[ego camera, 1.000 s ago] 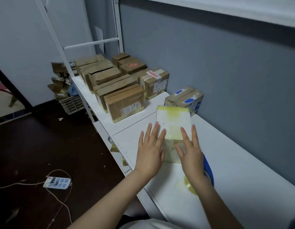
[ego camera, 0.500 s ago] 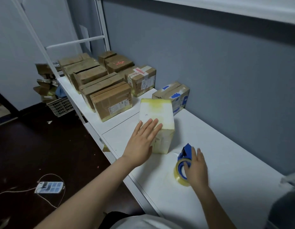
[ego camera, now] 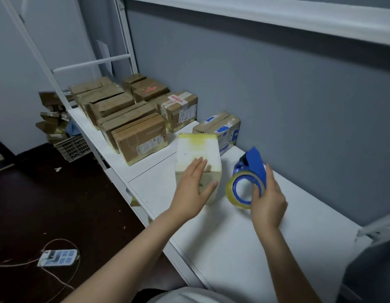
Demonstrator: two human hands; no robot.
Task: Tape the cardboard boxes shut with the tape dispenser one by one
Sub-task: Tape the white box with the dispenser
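A pale, tape-covered box (ego camera: 197, 149) with yellowish edges stands on the white table (ego camera: 233, 237) in front of me. My left hand (ego camera: 193, 189) lies flat against its near side and top edge, fingers straight. To its right, my right hand (ego camera: 267, 200) grips the blue tape dispenser (ego camera: 249, 171) with its yellowish clear tape roll, held just above the table. A small box with blue tape patches (ego camera: 222, 130) sits behind, by the wall.
Several brown cardboard boxes (ego camera: 133, 112) are packed along the table's far left end. A grey wall (ego camera: 277, 95) runs along the right. A plastic crate (ego camera: 72, 146) and a power strip (ego camera: 57, 258) with cables lie on the dark floor.
My right hand left the box, took hold of the tape dispenser and lifted it upright. My left hand stayed on the box. My view shifted left.
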